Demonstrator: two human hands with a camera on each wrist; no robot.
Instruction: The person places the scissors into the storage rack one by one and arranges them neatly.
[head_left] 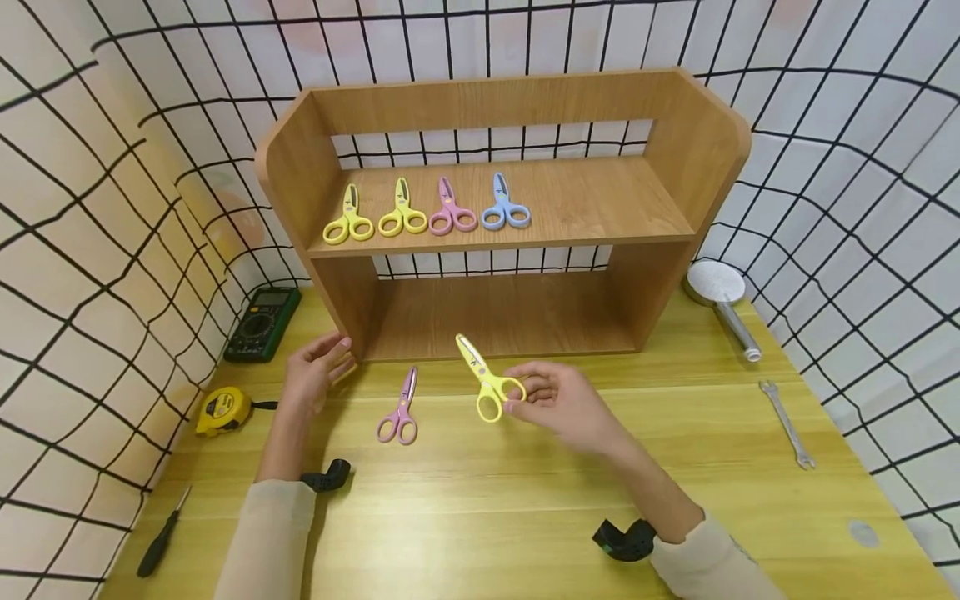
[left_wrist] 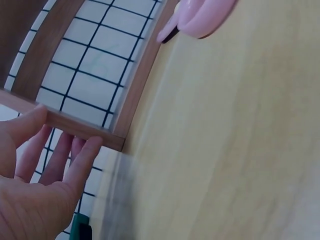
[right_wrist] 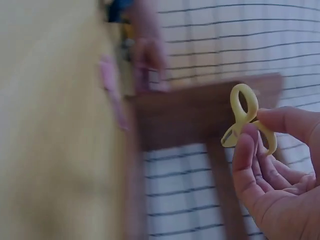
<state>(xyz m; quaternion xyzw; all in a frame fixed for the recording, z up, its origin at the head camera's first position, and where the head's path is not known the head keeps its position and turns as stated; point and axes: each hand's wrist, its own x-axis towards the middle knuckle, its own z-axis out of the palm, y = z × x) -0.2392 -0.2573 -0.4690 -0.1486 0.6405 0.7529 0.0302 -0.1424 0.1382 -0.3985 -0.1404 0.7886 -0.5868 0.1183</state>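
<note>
My right hand [head_left: 551,396] pinches one handle ring of a yellow pair of scissors [head_left: 483,379] and holds it above the wooden table [head_left: 525,517], blades pointing up toward the shelf. The right wrist view shows the yellow scissors [right_wrist: 245,117] between thumb and fingers. My left hand [head_left: 315,371] is open, its fingertips touching the lower left corner of the wooden shelf unit [head_left: 495,208]; in the left wrist view the fingers [left_wrist: 82,160] rest against the shelf edge [left_wrist: 75,125]. A pink pair of scissors [head_left: 399,410] lies on the table between my hands.
The upper shelf carries two yellow scissors [head_left: 348,221], a pink pair [head_left: 450,212] and a blue pair [head_left: 504,208]. A multimeter [head_left: 262,323], tape measure [head_left: 222,410] and screwdriver [head_left: 161,537] lie at the left. A shower head [head_left: 723,304] and wrench [head_left: 786,421] lie at the right.
</note>
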